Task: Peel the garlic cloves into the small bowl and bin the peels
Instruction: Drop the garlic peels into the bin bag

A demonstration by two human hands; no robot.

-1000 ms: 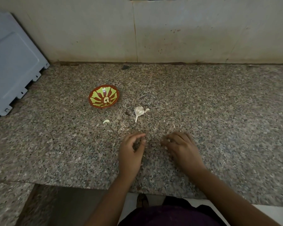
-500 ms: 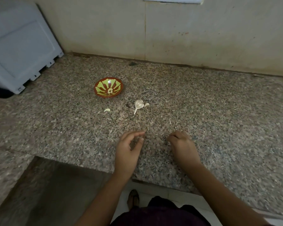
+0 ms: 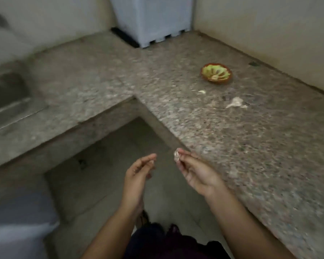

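My right hand [image 3: 196, 171] pinches a scrap of papery garlic peel [image 3: 176, 155] between thumb and fingertips, off the counter's front edge. My left hand [image 3: 138, 173] hovers beside it over the floor, palm turned inward and fingers loosely extended, holding nothing that I can see. The small red bowl with a green pattern [image 3: 216, 73] sits far back on the granite counter [image 3: 251, 146] with a peeled clove in it. A garlic piece with skin [image 3: 235, 103] and a small clove [image 3: 202, 92] lie on the counter in front of the bowl. The frame is motion-blurred.
The counter runs in an L, with a steel sink [image 3: 6, 98] at the far left. A light grey appliance [image 3: 153, 17] stands in the back corner. A pale grey object [image 3: 17, 230] fills the lower left. Tiled floor [image 3: 105, 174] lies below my hands.
The view has swung left. Both hands have lifted off the counter and moved out over the floor, the right one now holding peel.
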